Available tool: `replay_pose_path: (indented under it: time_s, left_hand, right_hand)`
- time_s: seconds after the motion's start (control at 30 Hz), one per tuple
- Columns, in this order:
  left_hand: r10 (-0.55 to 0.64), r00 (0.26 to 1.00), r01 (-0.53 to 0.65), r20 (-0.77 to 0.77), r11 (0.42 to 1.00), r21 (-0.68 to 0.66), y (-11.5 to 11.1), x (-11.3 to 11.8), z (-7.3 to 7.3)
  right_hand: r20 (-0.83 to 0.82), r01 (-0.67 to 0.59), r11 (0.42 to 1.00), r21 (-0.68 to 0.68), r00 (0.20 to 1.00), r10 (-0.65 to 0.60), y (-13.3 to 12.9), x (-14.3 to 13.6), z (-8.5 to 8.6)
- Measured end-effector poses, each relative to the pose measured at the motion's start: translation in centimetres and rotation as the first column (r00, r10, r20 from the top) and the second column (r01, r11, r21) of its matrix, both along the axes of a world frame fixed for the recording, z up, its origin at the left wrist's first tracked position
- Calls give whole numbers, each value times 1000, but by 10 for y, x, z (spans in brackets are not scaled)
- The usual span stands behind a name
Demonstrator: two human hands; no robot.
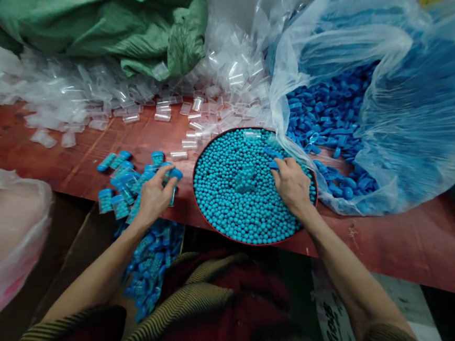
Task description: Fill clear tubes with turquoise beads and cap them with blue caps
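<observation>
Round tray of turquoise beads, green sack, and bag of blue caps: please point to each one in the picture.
Round tray of turquoise beads (222, 232): head view, on its red front rim.
Green sack (105, 19): head view, on the middle of its cloth.
Bag of blue caps (420, 122): head view, on its clear plastic wall.

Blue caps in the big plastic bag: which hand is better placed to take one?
Probably the right hand: it rests at the tray's far right edge beside the blue caps. The left hand is over the filled tubes.
</observation>
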State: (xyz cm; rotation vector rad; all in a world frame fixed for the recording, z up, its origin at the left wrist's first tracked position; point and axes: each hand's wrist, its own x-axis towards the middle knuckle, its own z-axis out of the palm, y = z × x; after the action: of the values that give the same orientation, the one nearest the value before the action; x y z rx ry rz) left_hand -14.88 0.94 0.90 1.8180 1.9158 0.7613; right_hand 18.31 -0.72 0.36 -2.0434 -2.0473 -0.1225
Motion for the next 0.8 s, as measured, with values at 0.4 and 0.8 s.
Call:
replay_pose_path:
  time_s: [0.4,0.8]
  left_hand:
    - [-339,887,379,-314,922,75,-14,80,-5]
    - [-471,877,459,-95,879,-128,-13,136,-13]
  right_hand:
    - [216,-54,990,-134,973,82,1,10,-16]
    - [-41,-111,982,-154,994,105,2,16,-17]
